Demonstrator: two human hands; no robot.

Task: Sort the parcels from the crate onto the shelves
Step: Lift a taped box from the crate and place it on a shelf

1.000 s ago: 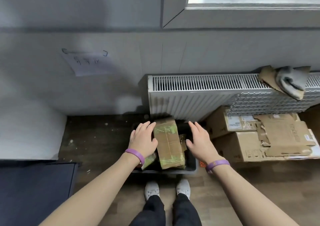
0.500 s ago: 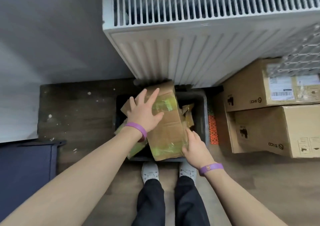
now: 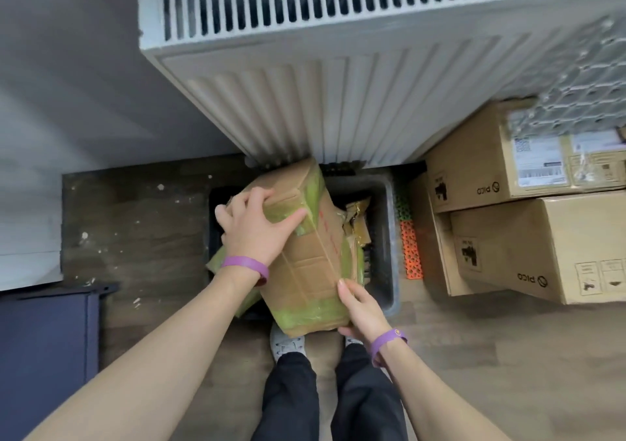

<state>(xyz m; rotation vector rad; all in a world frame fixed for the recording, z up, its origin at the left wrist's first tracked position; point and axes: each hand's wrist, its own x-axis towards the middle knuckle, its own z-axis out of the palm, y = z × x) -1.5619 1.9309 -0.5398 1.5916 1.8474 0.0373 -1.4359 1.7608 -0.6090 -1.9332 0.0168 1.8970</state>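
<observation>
The cardboard parcel, a long brown box banded with green tape at both ends and marked with red writing along one edge, lies tilted over the crate. Its far end points at the foot of the radiator and its near end overhangs the crate's near rim above the person's shoes. Whether it rests on what lies beneath cannot be told.

The left hand grips the parcel's upper left edge, fingers curled over the side and thumb laid flat across the taped top face. The right hand holds the near right corner, thumb on the top face and fingers wrapped beneath. Each wrist wears a purple wristband.

The crate is dark grey plastic and stands on the wooden floor, just in front of the radiator. Inside it, right of the held box, a crumpled brown packet shows; at its left side another green-taped parcel pokes out under the left wrist.

Just right of the crate an orange and green mesh piece stands on edge. Beyond it sit two large cardboard boxes printed with PICO, one beside the other, the farther one bearing shipping labels. A wire grid panel leans over that box and the radiator. A dark blue object fills the lower left corner.
</observation>
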